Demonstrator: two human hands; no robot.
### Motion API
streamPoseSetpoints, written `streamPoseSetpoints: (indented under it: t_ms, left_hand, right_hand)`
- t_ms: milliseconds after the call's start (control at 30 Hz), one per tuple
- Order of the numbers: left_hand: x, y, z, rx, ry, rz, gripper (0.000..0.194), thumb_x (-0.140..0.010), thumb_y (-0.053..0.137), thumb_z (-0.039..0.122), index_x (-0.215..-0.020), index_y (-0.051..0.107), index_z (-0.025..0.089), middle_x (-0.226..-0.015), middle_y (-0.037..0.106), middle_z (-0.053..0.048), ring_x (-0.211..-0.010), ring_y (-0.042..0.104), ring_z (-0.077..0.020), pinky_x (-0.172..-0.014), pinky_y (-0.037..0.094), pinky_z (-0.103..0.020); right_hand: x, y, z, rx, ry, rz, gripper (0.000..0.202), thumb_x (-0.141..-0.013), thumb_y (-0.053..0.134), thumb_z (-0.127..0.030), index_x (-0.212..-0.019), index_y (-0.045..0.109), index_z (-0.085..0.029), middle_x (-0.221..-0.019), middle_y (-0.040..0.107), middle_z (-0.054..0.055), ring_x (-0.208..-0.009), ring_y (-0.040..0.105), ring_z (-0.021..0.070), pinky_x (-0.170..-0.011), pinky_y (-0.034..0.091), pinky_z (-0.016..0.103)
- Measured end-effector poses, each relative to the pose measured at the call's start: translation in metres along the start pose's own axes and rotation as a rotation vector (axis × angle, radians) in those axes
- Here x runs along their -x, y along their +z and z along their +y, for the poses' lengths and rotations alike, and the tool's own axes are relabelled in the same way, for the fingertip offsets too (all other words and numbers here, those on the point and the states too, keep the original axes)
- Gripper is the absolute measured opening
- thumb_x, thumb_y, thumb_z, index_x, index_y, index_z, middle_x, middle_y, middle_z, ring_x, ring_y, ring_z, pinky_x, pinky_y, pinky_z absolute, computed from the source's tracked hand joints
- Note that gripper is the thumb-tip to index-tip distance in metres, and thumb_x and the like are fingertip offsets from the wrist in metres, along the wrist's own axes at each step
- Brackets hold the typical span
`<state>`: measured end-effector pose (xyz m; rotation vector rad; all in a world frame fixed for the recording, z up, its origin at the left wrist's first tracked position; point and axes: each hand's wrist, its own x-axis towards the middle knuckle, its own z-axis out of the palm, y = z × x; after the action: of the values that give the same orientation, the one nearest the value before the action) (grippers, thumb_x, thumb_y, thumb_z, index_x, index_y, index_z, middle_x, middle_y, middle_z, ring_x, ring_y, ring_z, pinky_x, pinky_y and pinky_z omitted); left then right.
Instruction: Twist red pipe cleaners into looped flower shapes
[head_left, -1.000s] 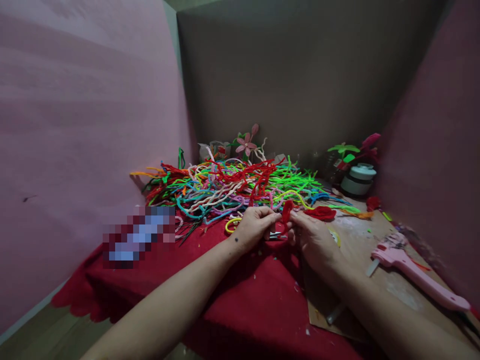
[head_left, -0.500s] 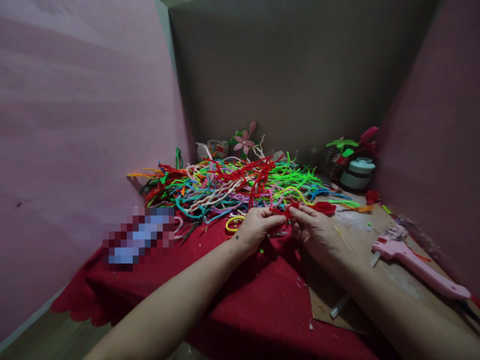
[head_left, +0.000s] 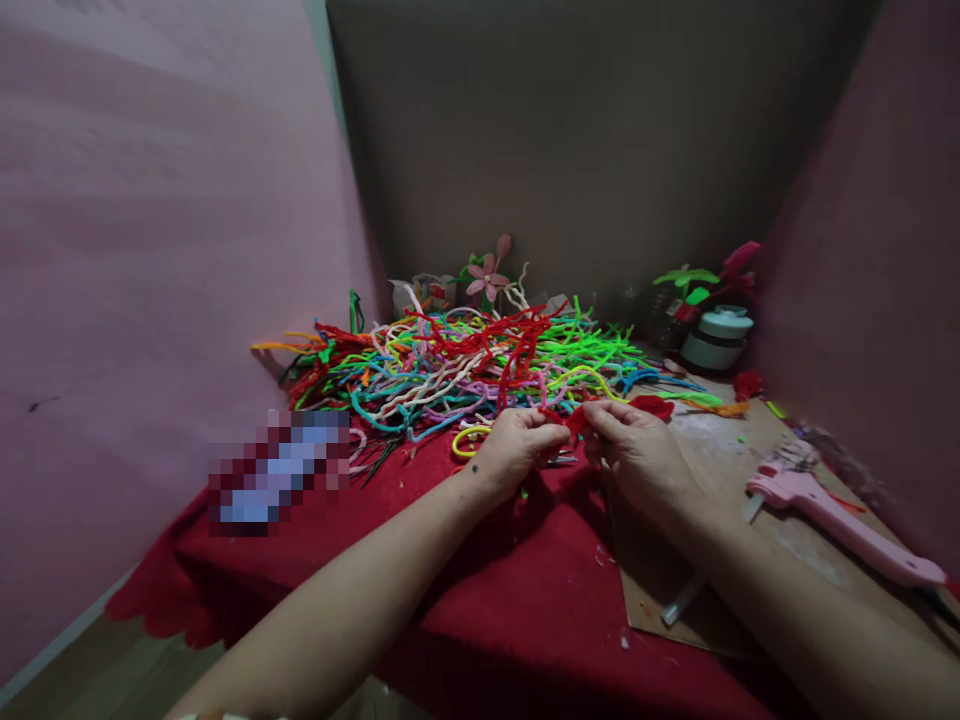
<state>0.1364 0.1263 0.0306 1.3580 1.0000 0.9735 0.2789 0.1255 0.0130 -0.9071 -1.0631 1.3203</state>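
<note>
Between my two hands is a fuzzy red piece [head_left: 576, 424], probably pipe cleaner. My left hand [head_left: 523, 450] pinches its left end, and my right hand [head_left: 628, 448] pinches it from the right. The fingertips are close together, a short gap apart. Behind my right hand's knuckles a red petal-like shape [head_left: 654, 406] shows; whether it joins the held piece is hidden. Just beyond the hands lies a big heap of multicoloured pipe cleaners [head_left: 465, 370]. Yellow-handled scissors [head_left: 463, 443] lie partly hidden behind my left hand.
A pink glue gun [head_left: 840, 520] rests on a brown board [head_left: 652, 600] at the right, near a clear glue stick [head_left: 682, 602]. Behind stand a pale green jar [head_left: 716, 340] and fuzzy flowers [head_left: 487, 278]. A blurred-out object [head_left: 281, 470] lies left on the red cloth [head_left: 525, 600].
The fingers of my right hand have shifted slightly on the red piece, and more of it shows between the hands. The whole view has moved a little.
</note>
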Motion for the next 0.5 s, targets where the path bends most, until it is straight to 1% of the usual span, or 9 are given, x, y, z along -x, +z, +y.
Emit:
streamPoseSetpoints:
  t_ms: [67,100,200,267,367,500]
  left_hand:
    - [-0.001,-0.0022,-0.0015,-0.035,0.016,-0.012,0.024,-0.064,0.059,0.03,-0.049,0.048,0.014,-0.043,0.042,0.005,-0.041,0.034,-0.0048,-0.046,0.024,-0.022]
    - [-0.0017,-0.0032,-0.0025,-0.06,0.029,-0.019,0.024,-0.065,0.058,0.03,-0.05,0.049,0.013,-0.044,0.042,0.006,-0.041,0.033,-0.0045,-0.046,0.023,-0.022]
    - [-0.0042,-0.0045,-0.0054,-0.103,0.074,-0.024,0.017,-0.066,0.059,0.028,-0.059,0.053,0.013,-0.048,0.044,0.006,-0.043,0.034,-0.004,-0.046,0.024,-0.02]
    - [-0.0052,-0.0039,-0.0062,-0.077,0.099,-0.01,0.012,-0.065,0.059,0.024,-0.065,0.054,0.013,-0.053,0.048,0.006,-0.045,0.036,-0.0039,-0.047,0.027,-0.02]
    - [-0.005,-0.0025,-0.0055,-0.001,0.108,-0.015,0.01,-0.063,0.06,0.019,-0.07,0.055,0.014,-0.058,0.052,0.005,-0.046,0.039,-0.0038,-0.049,0.03,-0.019]
    - [-0.0032,-0.003,-0.0024,0.04,0.098,-0.034,0.008,-0.062,0.059,0.014,-0.069,0.056,0.013,-0.058,0.052,0.005,-0.047,0.041,-0.0039,-0.049,0.031,-0.018]
  right_hand:
    - [0.0013,0.0004,0.002,0.046,0.016,-0.058,0.023,-0.067,0.068,-0.035,-0.067,0.058,-0.015,-0.054,0.051,-0.003,-0.044,0.04,0.006,-0.043,0.026,0.021]
    - [0.0018,0.0006,0.0029,0.063,0.022,-0.066,0.022,-0.066,0.068,-0.034,-0.065,0.058,-0.014,-0.053,0.05,-0.004,-0.044,0.04,0.0059,-0.043,0.026,0.021]
    - [0.0021,0.0006,0.0052,0.057,0.032,-0.026,0.021,-0.066,0.069,-0.032,-0.065,0.058,-0.014,-0.052,0.049,-0.004,-0.044,0.039,0.0062,-0.043,0.026,0.022]
    - [0.0017,0.0004,0.0059,0.043,0.039,-0.024,0.02,-0.067,0.067,-0.031,-0.064,0.056,-0.015,-0.052,0.049,-0.004,-0.044,0.04,0.0066,-0.044,0.027,0.022]
    - [0.0017,0.0007,0.0049,0.073,0.051,-0.055,0.017,-0.067,0.065,-0.026,-0.06,0.054,-0.014,-0.05,0.048,-0.004,-0.044,0.04,0.007,-0.044,0.028,0.022]
    - [0.003,0.0017,0.0014,0.133,0.058,-0.082,0.017,-0.068,0.06,-0.022,-0.054,0.052,-0.015,-0.046,0.045,-0.003,-0.041,0.039,0.0072,-0.041,0.027,0.022]
